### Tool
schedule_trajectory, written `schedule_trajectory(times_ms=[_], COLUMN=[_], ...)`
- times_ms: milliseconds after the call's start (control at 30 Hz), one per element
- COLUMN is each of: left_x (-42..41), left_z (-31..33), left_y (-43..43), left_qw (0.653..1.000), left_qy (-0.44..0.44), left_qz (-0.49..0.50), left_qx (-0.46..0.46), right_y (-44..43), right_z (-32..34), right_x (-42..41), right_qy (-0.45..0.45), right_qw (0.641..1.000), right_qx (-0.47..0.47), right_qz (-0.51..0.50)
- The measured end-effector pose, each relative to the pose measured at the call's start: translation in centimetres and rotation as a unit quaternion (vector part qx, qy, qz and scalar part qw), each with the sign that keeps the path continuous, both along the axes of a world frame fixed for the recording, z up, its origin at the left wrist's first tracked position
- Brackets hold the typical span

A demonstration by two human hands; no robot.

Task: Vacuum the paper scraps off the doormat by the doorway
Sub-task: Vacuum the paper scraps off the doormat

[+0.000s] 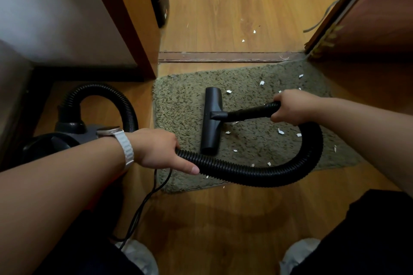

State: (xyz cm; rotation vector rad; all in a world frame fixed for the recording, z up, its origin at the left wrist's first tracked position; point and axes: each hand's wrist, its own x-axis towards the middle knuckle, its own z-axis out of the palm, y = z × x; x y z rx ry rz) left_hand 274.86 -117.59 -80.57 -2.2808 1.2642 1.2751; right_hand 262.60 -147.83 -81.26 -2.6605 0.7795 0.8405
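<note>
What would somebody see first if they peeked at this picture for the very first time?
Probably the big black hose, curling in a loop over the near edge of the green doormat, with the left hand and right hand each gripping it. Next comes the T-shaped nozzle lying in the middle of the mat, with little white paper scraps sprinkled mostly to its right.

The nozzle (211, 120) lies on the doormat (178, 100), just left of the right hand (290, 108), whose fingers wrap the hose (257, 175). The hose loops nearer and leftward into the left hand (161, 150) at the mat's left edge. Paper scraps (262, 83) lie on the mat around the right fingers. The vacuum (55, 140) sits left of the left fingers.
</note>
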Motion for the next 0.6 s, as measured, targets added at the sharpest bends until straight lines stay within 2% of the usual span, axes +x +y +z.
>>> schedule_trajectory(times_ms=[600], left_x=[0.0], left_z=[0.0], left_y=[-0.8], left_qw=[1.0], left_qy=[-0.007], left_qz=[0.005], left_qx=[-0.018], right_y=[-2.0], right_z=[-0.1], right_x=[-0.5], right_qy=[-0.023], right_qw=[0.996], right_qx=[-0.021], right_qz=[-0.085])
